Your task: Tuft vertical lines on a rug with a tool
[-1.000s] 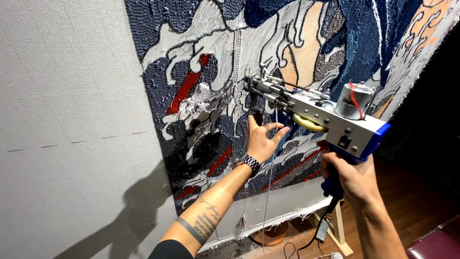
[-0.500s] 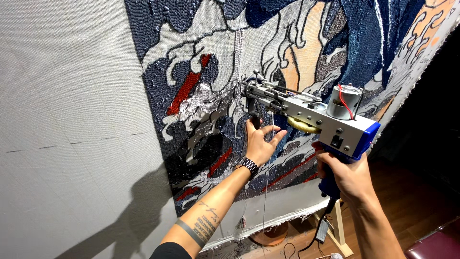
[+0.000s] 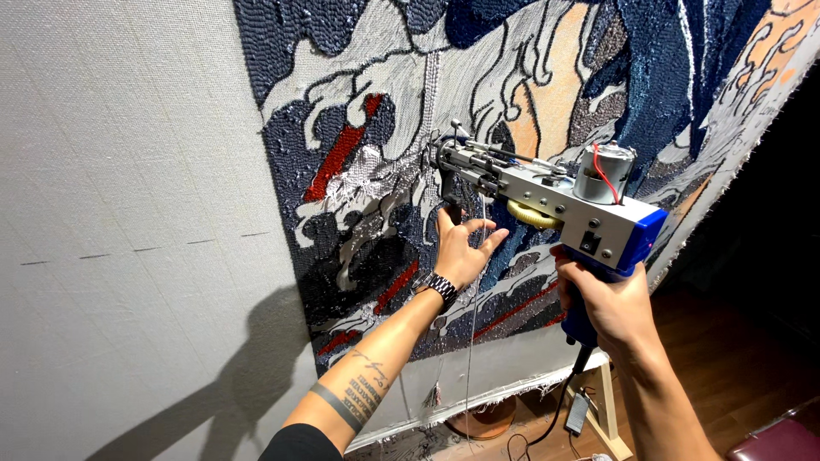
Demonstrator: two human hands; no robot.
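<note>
Right hand (image 3: 608,307) gripping the tufting gun (image 3: 547,192) handle — nose pointing left into the cloth (image 3: 154,171). Left hand (image 3: 461,252) spread open just below the nose, probably touching the front grip.

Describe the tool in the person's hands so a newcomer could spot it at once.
Start at the big stretched cloth with its blue wave pattern. Against its middle sits the tufting gun: right hand on its blue grip, left hand under the nose. It is the only metal machine, topped by a small motor.
</note>
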